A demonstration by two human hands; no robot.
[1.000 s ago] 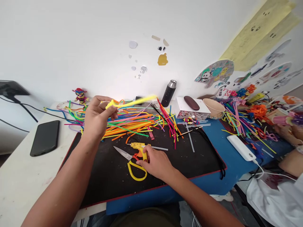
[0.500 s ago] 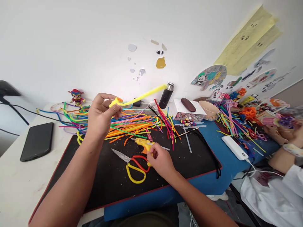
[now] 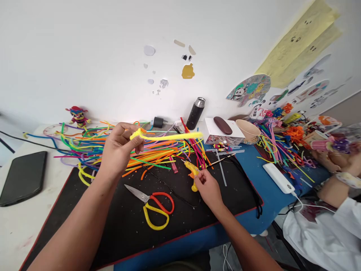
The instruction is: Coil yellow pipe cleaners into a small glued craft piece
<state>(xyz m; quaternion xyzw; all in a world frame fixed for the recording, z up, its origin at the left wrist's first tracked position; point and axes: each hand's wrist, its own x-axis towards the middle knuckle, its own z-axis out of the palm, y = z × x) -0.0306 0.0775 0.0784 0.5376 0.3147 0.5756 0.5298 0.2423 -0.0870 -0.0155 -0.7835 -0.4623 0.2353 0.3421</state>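
Note:
My left hand (image 3: 117, 150) is raised over the mat, thumb and fingers pinching a yellow pipe cleaner (image 3: 172, 137). Its end at my fingers is bunched into a coil, with a bit of orange beside it; the free length points right. Lower down, my right hand (image 3: 210, 190) has its fingers closed at the back of a yellow glue gun (image 3: 192, 174) with an orange trigger. The gun's nozzle points up and left, and part of its body is behind my fingers. Between my arms, scissors (image 3: 152, 203) with one red and one yellow handle lie partly open on the black mat (image 3: 124, 233).
Many coloured pipe cleaners (image 3: 158, 154) spread behind the mat. A black flask (image 3: 196, 113), a white box (image 3: 225, 131) and a bowl (image 3: 248, 131) stand by the wall. A phone (image 3: 24, 177) lies left, a white power strip (image 3: 278, 177) right. Another person's arm (image 3: 335, 186) is far right.
My right hand has moved right, carrying the glue gun away from the scissors. The yellow pipe cleaner's free end has swung down to nearly level. The view has shifted slightly.

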